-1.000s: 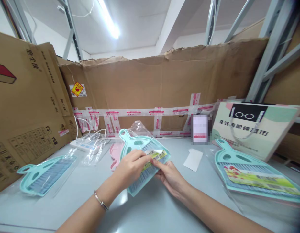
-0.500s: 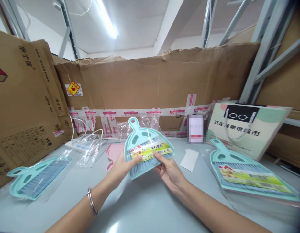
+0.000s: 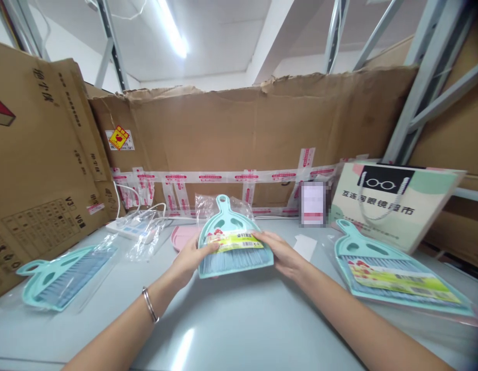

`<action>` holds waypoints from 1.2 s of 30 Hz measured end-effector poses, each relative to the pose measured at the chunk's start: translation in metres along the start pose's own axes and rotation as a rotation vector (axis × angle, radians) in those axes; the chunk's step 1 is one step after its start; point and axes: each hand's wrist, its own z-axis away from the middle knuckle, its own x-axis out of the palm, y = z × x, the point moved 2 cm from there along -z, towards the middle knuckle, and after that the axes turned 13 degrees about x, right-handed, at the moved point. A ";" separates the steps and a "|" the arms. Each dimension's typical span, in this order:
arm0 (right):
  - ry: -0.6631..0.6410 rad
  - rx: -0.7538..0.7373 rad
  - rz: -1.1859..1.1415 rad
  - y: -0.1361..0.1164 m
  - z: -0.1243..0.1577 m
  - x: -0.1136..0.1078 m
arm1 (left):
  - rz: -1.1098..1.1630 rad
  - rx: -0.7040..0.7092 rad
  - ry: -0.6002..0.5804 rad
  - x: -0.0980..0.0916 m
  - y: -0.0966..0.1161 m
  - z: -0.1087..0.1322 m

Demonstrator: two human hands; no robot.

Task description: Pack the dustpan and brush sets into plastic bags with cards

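Between my hands is a mint-green dustpan and brush set in a clear plastic bag, handle upward and tilted toward me. A yellow-green label crosses its front, and blue-grey bristles show below it. My left hand grips the left side, thumb over the label's edge. On the right side my right hand is closed on the set, fingers partly hidden behind it. A pink dustpan lies on the table behind my left hand, mostly covered.
Another bagged mint set lies at the left, and one with a label at the right. A paper bag, a blurred-out upright device, white paper and a power strip stand or lie farther back. Cardboard walls the table.
The held set has turned more upright and level, its lower edge rising slightly. My right hand has moved from the lower front edge up to the right side.
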 end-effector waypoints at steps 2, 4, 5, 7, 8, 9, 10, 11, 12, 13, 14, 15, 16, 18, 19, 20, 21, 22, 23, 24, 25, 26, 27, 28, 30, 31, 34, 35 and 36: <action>-0.021 0.020 0.016 0.001 0.003 0.001 | 0.018 -0.077 0.092 -0.001 -0.004 -0.003; -0.101 0.032 0.022 0.001 0.006 0.002 | 0.038 -0.127 0.166 -0.003 -0.007 -0.005; -0.157 0.036 0.021 0.001 0.007 0.002 | 0.045 -0.139 0.186 -0.005 -0.007 -0.005; -0.235 0.033 0.007 -0.001 0.010 0.002 | 0.048 -0.145 0.187 -0.010 -0.004 -0.005; -0.247 0.027 -0.003 -0.002 0.010 0.001 | 0.053 -0.143 0.168 -0.012 -0.002 -0.004; -0.245 0.018 -0.014 -0.002 0.010 0.001 | 0.062 -0.136 0.135 -0.014 0.000 -0.004; -0.232 0.008 -0.026 -0.003 0.010 0.000 | 0.076 -0.122 0.092 -0.016 0.002 -0.003; -0.214 -0.003 -0.038 -0.003 0.009 -0.001 | 0.098 -0.100 0.042 -0.018 0.004 -0.003; -0.193 -0.011 -0.052 -0.002 0.008 -0.001 | 0.125 -0.073 -0.016 -0.019 0.005 -0.003; -0.170 -0.013 -0.065 -0.002 0.006 -0.001 | 0.148 -0.042 -0.069 -0.020 0.006 -0.004; -0.144 -0.014 -0.080 -0.001 0.005 -0.001 | 0.160 -0.013 -0.101 -0.021 0.005 -0.005; -0.111 -0.012 -0.095 0.000 0.004 0.000 | 0.157 0.013 -0.102 -0.022 0.003 -0.006; -0.077 -0.008 -0.107 0.001 0.004 0.000 | 0.139 0.032 -0.076 -0.022 0.001 -0.008; -0.017 0.005 -0.112 0.004 0.004 0.003 | 0.074 0.054 0.020 -0.023 -0.004 -0.010; 0.001 0.010 -0.112 0.006 0.005 0.005 | 0.040 0.058 0.062 -0.022 -0.006 -0.011; 0.010 0.012 -0.115 0.007 0.006 0.006 | 0.014 0.062 0.085 -0.020 -0.007 -0.011; 0.007 0.010 -0.128 0.008 0.007 0.008 | -0.001 0.065 0.086 -0.018 -0.007 -0.011; -0.005 0.002 -0.153 0.008 0.008 0.009 | -0.003 0.069 0.066 -0.016 -0.005 -0.010; -0.020 -0.010 -0.187 0.009 0.008 0.011 | 0.010 0.075 0.024 -0.014 -0.002 -0.009; -0.032 -0.023 -0.224 0.009 0.009 0.011 | 0.034 0.083 -0.034 -0.012 0.001 -0.008; -0.033 -0.035 -0.257 0.009 0.010 0.012 | 0.063 0.089 -0.097 -0.011 0.005 -0.006; -0.024 -0.043 -0.283 0.009 0.010 0.012 | 0.094 0.091 -0.156 -0.011 0.009 -0.005; -0.012 -0.048 -0.302 0.009 0.010 0.012 | 0.121 0.090 -0.204 -0.012 0.012 -0.004; -0.003 -0.050 -0.316 0.009 0.010 0.012 | 0.141 0.089 -0.238 -0.013 0.015 -0.003; -0.003 -0.053 -0.337 0.009 0.010 0.013 | 0.156 0.105 -0.252 -0.016 0.019 -0.003; -0.010 -0.058 -0.341 0.009 0.011 0.014 | 0.150 0.115 -0.231 -0.017 0.019 -0.003; -0.023 -0.085 -0.326 0.009 0.012 0.016 | 0.109 0.128 -0.072 -0.015 0.015 -0.004; -0.020 -0.092 -0.319 0.010 0.012 0.017 | 0.090 0.125 -0.012 -0.014 0.012 -0.005; -0.015 -0.091 -0.316 0.010 0.011 0.017 | 0.063 0.122 0.044 -0.012 0.010 -0.005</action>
